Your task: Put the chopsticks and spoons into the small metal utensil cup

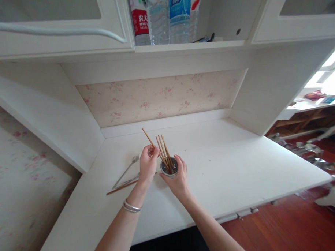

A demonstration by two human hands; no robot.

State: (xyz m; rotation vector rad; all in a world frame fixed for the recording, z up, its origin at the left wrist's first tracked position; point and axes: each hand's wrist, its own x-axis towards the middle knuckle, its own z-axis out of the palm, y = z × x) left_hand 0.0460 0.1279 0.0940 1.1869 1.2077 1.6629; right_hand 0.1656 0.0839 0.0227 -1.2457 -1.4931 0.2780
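My left hand [149, 162] pinches a wooden chopstick [148, 136], whose lower end reaches into a round metal utensil holder [165, 172]. Around the side of that holder curl the fingers of my right hand [178, 176]. Several more chopsticks [165, 147] stand in the holder, leaning to the left. On the white counter, left of my left hand, lie a long-handled spoon [125, 174] and another chopstick [117, 190]. Another metal utensil beside them is partly hidden behind my left hand.
Overhead, an open cabinet shelf [186, 46] holds several plastic bottles [158, 21]. A white cable [57, 31] hangs across the upper left. White side panels [267, 81] bound the counter [226, 163]. Metal pots or lids [319, 162] sit lower right.
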